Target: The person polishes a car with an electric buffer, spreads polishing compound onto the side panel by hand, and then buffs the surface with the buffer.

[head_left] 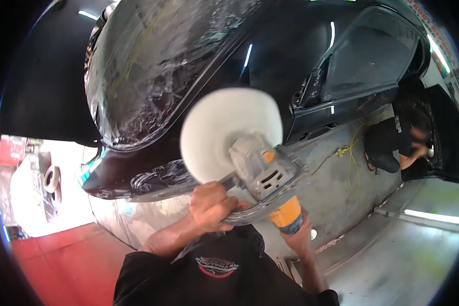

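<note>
A polisher (268,171) with a grey head and a yellow-and-dark rear body is held between my two hands. My left hand (209,208) is closed around its curved side handle (250,213). My right hand (300,237) wraps round the rear body, with its fingers partly hidden. The large white polishing pad (209,135) faces the glossy black car's side panel (270,66). Whether the pad touches the paint I cannot tell. Dull smears (163,176) mark the dark fender below and left of the pad.
Clear plastic film (158,66) covers part of the car. To the right, a person in dark clothes (390,140) crouches by a black panel (446,137). A yellow cord (349,153) lies on the grey floor (331,199). Tires (51,183) stand at the far left.
</note>
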`<state>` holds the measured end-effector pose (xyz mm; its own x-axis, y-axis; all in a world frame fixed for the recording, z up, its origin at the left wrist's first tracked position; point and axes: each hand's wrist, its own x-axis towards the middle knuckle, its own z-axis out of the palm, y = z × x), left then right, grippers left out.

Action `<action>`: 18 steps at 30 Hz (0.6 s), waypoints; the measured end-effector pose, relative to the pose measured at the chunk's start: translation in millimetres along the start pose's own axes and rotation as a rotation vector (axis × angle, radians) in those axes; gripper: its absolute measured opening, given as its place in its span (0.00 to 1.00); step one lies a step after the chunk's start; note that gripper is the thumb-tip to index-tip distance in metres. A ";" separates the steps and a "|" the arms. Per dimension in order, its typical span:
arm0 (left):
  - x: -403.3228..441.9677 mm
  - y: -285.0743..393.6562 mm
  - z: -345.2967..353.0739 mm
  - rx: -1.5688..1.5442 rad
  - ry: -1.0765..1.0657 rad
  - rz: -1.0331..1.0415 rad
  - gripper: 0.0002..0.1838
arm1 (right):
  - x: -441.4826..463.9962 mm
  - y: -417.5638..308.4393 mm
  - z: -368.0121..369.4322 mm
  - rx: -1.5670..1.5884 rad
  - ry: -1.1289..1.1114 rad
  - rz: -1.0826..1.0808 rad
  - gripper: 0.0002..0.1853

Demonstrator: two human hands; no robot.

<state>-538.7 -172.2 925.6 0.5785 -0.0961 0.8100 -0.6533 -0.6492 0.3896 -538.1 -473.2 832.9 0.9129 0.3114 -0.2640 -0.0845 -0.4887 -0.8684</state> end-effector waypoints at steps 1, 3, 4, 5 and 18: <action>-9.8 5.8 -7.8 -0.005 -0.023 -0.030 0.17 | -6.7 1.6 4.3 0.001 -0.044 0.032 0.46; -18.5 13.6 -21.0 -0.022 -0.071 -0.076 0.22 | -11.4 -1.2 7.6 0.019 -0.046 -0.001 0.47; -15.6 16.5 -23.9 0.004 -0.068 -0.060 0.23 | -16.6 -3.3 7.9 0.025 -0.052 -0.013 0.47; -7.3 15.8 -25.2 0.030 -0.063 -0.045 0.23 | -18.7 -9.4 3.2 0.000 -0.017 -0.008 0.47; 5.3 -13.1 -4.9 -0.173 0.307 -0.148 0.11 | -45.6 -69.4 -23.5 -0.399 0.261 -0.074 0.51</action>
<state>-529.5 -160.5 926.9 0.5167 0.2372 0.8227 -0.6615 -0.4995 0.5594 -564.5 -472.6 915.1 0.9847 0.1674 -0.0487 0.0982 -0.7635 -0.6383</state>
